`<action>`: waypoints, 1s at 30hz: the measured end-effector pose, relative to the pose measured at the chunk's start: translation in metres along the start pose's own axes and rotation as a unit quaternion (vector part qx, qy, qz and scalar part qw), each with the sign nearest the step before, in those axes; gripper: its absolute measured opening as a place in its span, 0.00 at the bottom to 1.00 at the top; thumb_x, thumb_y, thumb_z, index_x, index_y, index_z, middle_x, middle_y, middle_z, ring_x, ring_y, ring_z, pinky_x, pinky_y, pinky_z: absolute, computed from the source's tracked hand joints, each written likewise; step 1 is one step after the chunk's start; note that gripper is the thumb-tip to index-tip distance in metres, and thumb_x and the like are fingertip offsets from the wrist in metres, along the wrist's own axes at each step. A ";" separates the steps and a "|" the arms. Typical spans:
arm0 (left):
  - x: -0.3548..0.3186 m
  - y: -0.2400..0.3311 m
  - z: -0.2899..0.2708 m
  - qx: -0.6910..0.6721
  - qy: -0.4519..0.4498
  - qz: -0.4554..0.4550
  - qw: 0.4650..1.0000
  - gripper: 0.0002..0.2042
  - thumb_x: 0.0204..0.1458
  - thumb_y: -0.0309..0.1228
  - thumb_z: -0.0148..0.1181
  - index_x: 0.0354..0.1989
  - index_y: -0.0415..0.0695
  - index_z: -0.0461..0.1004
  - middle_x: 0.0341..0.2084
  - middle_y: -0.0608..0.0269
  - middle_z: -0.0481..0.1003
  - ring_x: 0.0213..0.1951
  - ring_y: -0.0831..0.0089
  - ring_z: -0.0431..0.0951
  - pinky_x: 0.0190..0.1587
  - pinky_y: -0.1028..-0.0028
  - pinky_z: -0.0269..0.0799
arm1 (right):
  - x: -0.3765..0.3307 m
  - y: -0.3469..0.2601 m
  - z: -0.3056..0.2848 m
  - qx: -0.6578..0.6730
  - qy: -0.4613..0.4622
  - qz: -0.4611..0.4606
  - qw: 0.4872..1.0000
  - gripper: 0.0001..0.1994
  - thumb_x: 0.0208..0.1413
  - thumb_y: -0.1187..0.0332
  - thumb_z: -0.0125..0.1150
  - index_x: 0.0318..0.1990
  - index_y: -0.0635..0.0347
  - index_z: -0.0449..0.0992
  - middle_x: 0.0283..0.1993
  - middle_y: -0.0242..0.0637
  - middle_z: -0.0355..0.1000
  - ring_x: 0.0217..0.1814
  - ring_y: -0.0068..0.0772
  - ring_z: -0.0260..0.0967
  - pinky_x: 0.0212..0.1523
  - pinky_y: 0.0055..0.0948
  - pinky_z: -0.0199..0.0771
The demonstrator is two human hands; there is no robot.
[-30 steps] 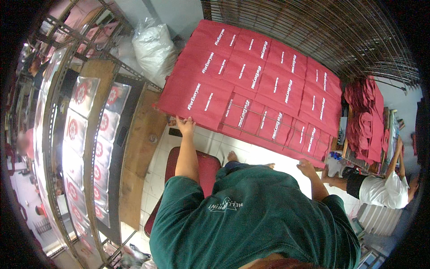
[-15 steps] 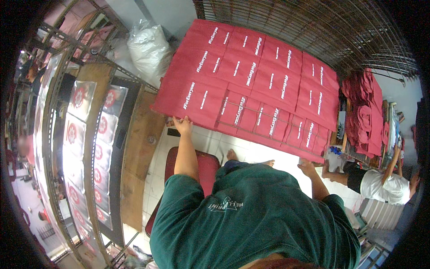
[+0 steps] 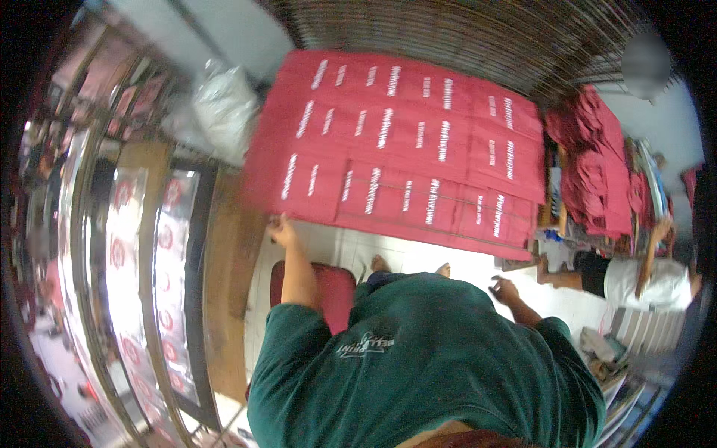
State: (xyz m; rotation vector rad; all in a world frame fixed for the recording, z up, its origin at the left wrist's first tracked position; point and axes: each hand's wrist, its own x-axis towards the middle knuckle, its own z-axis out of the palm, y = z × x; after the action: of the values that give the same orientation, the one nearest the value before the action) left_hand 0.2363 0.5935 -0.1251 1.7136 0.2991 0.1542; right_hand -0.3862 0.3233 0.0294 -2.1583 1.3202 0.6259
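So the right hand (image 3: 506, 290) has let go since a moment ago and is now hanging free with loose, open fingers, just below the near edge of the big red printed sheet (image 3: 403, 142). The left hand (image 3: 281, 228) is still gripping that sheet's near left corner, fingers pinching it. Off beyond the right hand, a stack of red fabric pieces (image 3: 594, 172) is sitting by another person (image 3: 642, 280).

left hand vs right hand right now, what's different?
The left hand is stretched forward and touches the near left edge of the big red board of printed pieces; the right hand hangs free over the white floor, touching nothing. The left hand sits closed at the edge; the right hand's fingers are loosely spread. Both are bare.
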 end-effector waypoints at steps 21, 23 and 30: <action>-0.264 -0.017 -0.005 0.176 -0.566 -0.206 0.779 0.27 0.45 0.34 0.62 0.54 0.39 0.62 0.28 0.58 0.72 0.27 0.73 0.71 0.25 0.74 0.66 | 0.054 0.269 -0.276 0.661 0.614 -0.079 0.423 0.17 0.53 0.61 0.58 0.48 0.53 0.62 0.26 0.30 0.65 0.21 0.18 0.60 0.25 0.24 0.67; -0.272 -0.019 0.009 0.206 -0.635 0.006 0.744 0.26 0.45 0.34 0.62 0.53 0.39 0.62 0.28 0.58 0.72 0.26 0.73 0.71 0.27 0.74 0.67 | 0.057 0.311 -0.310 0.771 0.550 -0.048 0.317 0.32 0.55 0.50 0.50 0.61 0.47 0.43 0.45 0.50 0.66 0.40 0.42 0.69 0.40 0.39 0.72; -0.368 0.091 0.008 0.335 -0.558 0.060 0.757 0.27 0.46 0.36 0.62 0.53 0.38 0.63 0.27 0.56 0.74 0.30 0.71 0.73 0.33 0.72 0.68 | 0.097 0.321 -0.348 0.795 0.496 0.096 0.336 0.37 0.49 0.61 0.56 0.64 0.43 0.42 0.54 0.52 0.60 0.53 0.47 0.64 0.50 0.42 0.66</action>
State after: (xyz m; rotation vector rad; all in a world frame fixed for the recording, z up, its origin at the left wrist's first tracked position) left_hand -0.1036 0.4685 -0.0119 2.1997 -0.7464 -0.9903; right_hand -0.5973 -0.0891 0.1676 -0.3108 1.3701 -1.6769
